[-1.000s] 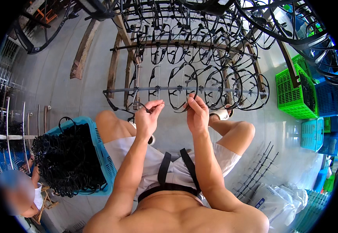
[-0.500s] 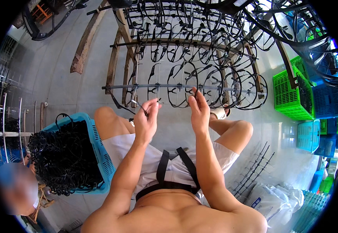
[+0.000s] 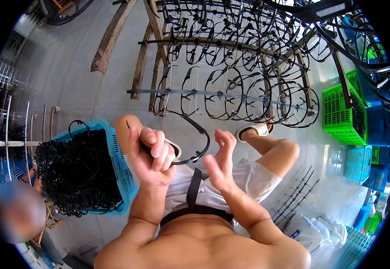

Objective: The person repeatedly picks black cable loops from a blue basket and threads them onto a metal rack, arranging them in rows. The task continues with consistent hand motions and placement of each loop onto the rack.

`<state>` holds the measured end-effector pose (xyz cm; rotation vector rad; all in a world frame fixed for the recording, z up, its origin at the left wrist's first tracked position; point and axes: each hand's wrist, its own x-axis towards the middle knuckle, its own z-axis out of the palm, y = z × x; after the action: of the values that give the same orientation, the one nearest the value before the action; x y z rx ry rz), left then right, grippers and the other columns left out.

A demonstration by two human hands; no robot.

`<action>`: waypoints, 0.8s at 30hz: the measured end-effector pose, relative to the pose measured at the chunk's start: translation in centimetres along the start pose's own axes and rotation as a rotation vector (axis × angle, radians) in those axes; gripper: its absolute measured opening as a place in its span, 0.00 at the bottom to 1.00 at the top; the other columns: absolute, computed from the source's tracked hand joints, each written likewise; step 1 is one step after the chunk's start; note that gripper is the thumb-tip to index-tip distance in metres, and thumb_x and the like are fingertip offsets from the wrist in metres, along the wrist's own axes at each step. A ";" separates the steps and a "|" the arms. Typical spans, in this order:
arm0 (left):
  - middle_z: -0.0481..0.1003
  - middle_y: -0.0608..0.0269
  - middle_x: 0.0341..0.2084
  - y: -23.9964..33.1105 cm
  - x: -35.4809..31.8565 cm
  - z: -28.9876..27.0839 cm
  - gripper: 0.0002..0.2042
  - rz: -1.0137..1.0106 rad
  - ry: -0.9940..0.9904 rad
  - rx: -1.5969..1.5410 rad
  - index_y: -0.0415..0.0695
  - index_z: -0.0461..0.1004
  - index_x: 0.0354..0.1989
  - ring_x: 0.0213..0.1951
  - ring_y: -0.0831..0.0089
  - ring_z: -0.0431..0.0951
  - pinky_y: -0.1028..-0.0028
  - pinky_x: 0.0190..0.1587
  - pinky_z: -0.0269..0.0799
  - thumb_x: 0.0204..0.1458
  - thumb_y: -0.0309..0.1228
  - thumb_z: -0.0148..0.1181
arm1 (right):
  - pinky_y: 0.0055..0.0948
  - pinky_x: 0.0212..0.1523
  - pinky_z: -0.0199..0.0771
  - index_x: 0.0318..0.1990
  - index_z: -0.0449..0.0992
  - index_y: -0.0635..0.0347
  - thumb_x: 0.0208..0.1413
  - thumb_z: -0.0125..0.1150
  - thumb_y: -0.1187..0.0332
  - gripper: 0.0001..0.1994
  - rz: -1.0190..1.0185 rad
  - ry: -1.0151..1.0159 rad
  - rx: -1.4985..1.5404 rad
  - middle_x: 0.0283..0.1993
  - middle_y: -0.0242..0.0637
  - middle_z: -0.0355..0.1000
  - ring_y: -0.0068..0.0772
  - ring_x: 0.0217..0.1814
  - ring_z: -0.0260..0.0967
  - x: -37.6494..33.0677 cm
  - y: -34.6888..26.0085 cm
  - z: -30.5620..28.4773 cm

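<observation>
Left hand [image 3: 152, 157]: grip pressed together around one end of a black curved frame piece [image 3: 195, 134], which arcs up and rightward from the fist, its free end hanging just left of the right hand [image 3: 219, 163]. Right hand: fingers spread, palm turned toward the piece, holding nothing, near but apart from it. The left hand is the bearing one. Beside the left knee, a blue basket [image 3: 123, 170] heaped with black pieces. Farther off, a wooden rack [image 3: 157, 67] hung with rows of like frames.
</observation>
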<state>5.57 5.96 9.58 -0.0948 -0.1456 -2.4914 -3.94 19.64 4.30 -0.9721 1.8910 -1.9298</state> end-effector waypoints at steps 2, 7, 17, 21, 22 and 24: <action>0.65 0.53 0.18 0.1 -0.1 -0.5 0.25 -0.049 -0.069 -0.034 0.31 0.71 0.35 0.07 0.78 0.54 0.79 0.08 0.43 0.64 0.42 0.33 | 0.40 0.63 0.46 0.62 0.48 0.66 0.52 0.58 0.60 0.36 0.426 -0.048 0.553 0.60 0.49 0.48 0.43 0.62 0.47 -0.5 -0.6 0.3; 0.66 0.52 0.20 0.1 -0.2 -0.2 0.24 -0.188 0.065 -0.362 0.30 0.69 0.34 0.08 0.77 0.56 0.78 0.07 0.45 0.64 0.42 0.34 | 0.45 0.60 0.54 0.48 0.70 0.62 0.51 0.61 0.57 0.21 -0.361 -0.423 -0.241 0.54 0.50 0.60 0.51 0.60 0.53 2.5 -2.0 -2.7; 0.74 0.55 0.38 1.5 3.0 -4.6 0.14 0.328 0.253 2.100 0.40 0.72 0.45 0.41 0.62 0.72 0.66 0.43 0.67 0.49 0.28 0.60 | 0.14 0.20 0.52 0.42 0.69 0.65 0.62 0.46 0.68 0.09 0.357 0.096 0.266 0.25 0.25 0.65 0.12 0.20 0.53 6.8 -2.3 -2.3; 0.75 0.59 0.35 3.0 3.9 -7.9 0.12 0.452 0.071 2.352 0.42 0.75 0.40 0.39 0.59 0.72 0.65 0.43 0.67 0.45 0.24 0.62 | 0.21 0.22 0.54 0.41 0.70 0.65 0.63 0.47 0.65 0.11 0.303 0.136 -0.013 0.22 0.26 0.59 0.16 0.23 0.50 8.9 3.4 1.9; 0.75 0.59 0.35 2.9 3.9 -7.9 0.11 0.423 0.046 2.356 0.43 0.75 0.39 0.38 0.58 0.72 0.64 0.43 0.67 0.45 0.24 0.61 | 0.22 0.22 0.55 0.40 0.69 0.65 0.63 0.46 0.64 0.12 0.319 0.185 0.020 0.22 0.28 0.60 0.17 0.22 0.51 9.6 4.3 2.8; 0.76 0.60 0.35 2.7 3.8 -7.9 0.10 0.431 0.077 2.318 0.43 0.77 0.36 0.39 0.60 0.72 0.65 0.43 0.67 0.43 0.24 0.63 | 0.22 0.22 0.56 0.39 0.69 0.66 0.63 0.45 0.63 0.13 0.386 0.197 -0.011 0.23 0.29 0.62 0.18 0.22 0.53 11.0 5.8 3.8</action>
<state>3.96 0.53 2.41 0.7717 -2.2793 -0.6804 -11.18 9.27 1.41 -0.3884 2.0154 -1.8339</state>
